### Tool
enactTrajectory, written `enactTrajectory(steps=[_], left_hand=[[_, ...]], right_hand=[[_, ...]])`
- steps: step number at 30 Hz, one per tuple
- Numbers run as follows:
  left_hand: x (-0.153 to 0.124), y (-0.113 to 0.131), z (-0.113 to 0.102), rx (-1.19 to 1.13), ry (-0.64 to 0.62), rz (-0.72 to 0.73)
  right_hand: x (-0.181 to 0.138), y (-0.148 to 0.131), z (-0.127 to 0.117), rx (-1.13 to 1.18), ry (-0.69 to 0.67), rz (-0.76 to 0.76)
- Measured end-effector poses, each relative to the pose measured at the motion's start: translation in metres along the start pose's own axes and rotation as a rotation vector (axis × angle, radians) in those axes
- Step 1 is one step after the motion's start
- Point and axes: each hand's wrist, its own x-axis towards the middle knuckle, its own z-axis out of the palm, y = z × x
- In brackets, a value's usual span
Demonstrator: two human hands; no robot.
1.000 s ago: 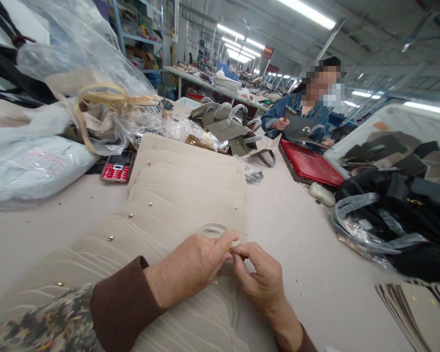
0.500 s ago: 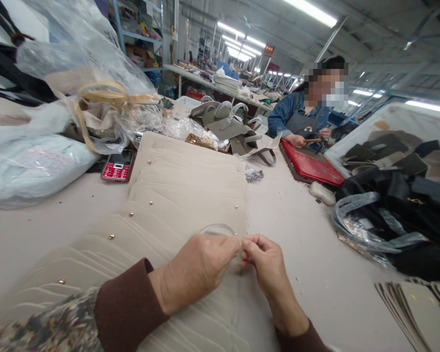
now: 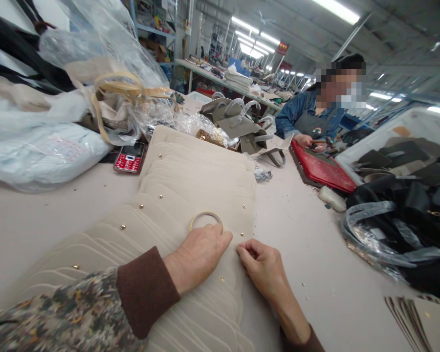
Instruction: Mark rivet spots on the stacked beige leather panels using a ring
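Observation:
A long overlapping row of beige leather pieces (image 3: 190, 181) with small gold studs runs from me across the table. On it lies a thin tape ring (image 3: 206, 218). My left hand (image 3: 201, 254) rests knuckles-up on the pieces just below the ring, fingers curled with their tips hidden. My right hand (image 3: 262, 266) sits beside it at the right edge of the row, thumb and forefinger pinched together on something too small to make out. A gold stud (image 3: 222, 279) shows between the two wrists.
A red phone (image 3: 130, 159) lies left of the row below clear plastic bags (image 3: 106, 63) and a white sack (image 3: 40, 151). Grey handbags (image 3: 238, 127) stand behind. A co-worker (image 3: 311, 122) works at a red mat (image 3: 324, 168). Black bags (image 3: 407, 215) crowd the right.
Both hands have dropped from a raised pinch onto the beige pieces and moved slightly apart. The tape ring now lies uncovered. The co-worker's raised hammer hand has come down to the red mat.

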Motion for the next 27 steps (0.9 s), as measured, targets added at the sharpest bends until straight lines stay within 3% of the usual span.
enactTrajectory(steps=[2, 6, 11, 14, 17, 19, 23, 27], left_hand=[[0.000, 0.000, 0.001, 0.001, 0.006, 0.005], [0.000, -0.001, 0.002, 0.012, 0.008, 0.006], [0.000, -0.003, 0.003, 0.010, 0.023, 0.005], [-0.001, -0.004, 0.002, -0.004, 0.059, 0.010], [-0.002, -0.004, 0.001, -0.023, 0.098, 0.027], [-0.002, -0.005, 0.000, -0.047, 0.132, 0.051], [0.000, -0.006, 0.001, -0.146, 0.229, 0.124], [0.002, -0.006, -0.001, -0.298, 0.319, 0.169]], right_hand=[[0.001, -0.002, 0.001, -0.051, 0.020, -0.027], [0.002, 0.003, 0.003, -0.009, -0.009, 0.074], [-0.006, 0.015, 0.002, 0.295, -0.012, 0.233], [-0.012, 0.017, 0.003, 0.195, -0.012, 0.092], [-0.014, 0.015, 0.007, -0.014, 0.104, -0.124], [-0.011, 0.013, 0.011, -0.087, 0.163, -0.190], [-0.006, 0.007, 0.014, -0.157, 0.168, -0.174], [-0.007, -0.002, 0.005, -0.133, 0.058, -0.105]])
